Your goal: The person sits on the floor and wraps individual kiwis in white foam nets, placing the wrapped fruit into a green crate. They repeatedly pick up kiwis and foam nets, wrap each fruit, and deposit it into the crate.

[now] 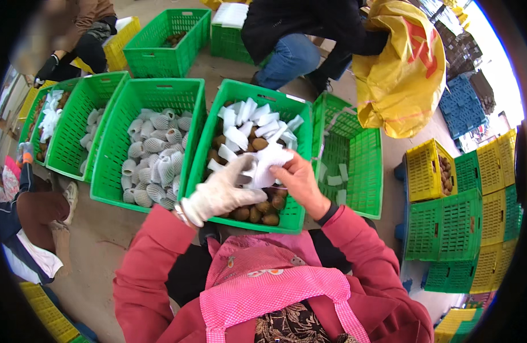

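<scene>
My left hand [222,191], in a white glove, has its thumb and fingers spread around the left side of a white foam net sleeve [265,167]. My bare right hand [300,180] pinches that sleeve's right edge between thumb and fingers. Both hands are over a green plastic crate [257,227] of brown kiwifruit [270,219], with many flattened white foam sleeves [235,136] on top. Whether a fruit is inside the held sleeve cannot be told. In the green crate [96,180] to the left lie many kiwifruit wrapped in foam nets [154,160].
A green crate [366,171] with a few foam sleeves stands at right. Stacked green and yellow crates [443,227] stand farther right. A person in jeans [295,55] is beside a yellow woven sack [396,85]. More crates and people are at left.
</scene>
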Demonstrator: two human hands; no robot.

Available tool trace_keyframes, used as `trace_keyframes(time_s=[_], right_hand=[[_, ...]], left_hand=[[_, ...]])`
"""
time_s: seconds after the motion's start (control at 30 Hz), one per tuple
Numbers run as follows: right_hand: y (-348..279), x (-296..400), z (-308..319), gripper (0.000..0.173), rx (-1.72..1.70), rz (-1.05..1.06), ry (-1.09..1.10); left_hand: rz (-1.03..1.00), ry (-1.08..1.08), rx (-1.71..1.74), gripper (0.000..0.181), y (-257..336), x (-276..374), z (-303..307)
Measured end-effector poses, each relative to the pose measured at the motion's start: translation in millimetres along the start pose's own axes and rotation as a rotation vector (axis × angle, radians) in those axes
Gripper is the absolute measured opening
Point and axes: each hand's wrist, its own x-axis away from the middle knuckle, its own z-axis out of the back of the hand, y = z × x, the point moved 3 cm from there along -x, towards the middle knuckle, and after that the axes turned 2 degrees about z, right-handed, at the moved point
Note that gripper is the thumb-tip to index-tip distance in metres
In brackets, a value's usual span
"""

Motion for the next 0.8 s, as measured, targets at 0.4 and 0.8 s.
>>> trace_keyframes(time_s=[0.4, 0.8], right_hand=[[-14.8, 6.6, 3.6, 0.029, 0.951, 0.789, 0.003], [-0.8, 3.9, 18.9, 0.029, 0.603, 0.442, -0.024]], left_hand=[[0.168, 0.15, -0.176, 0.031, -30.2, -3.4, -24.7], [0.229, 0.199, -0.187, 0.027, -41.0, -7.2, -22.9]])
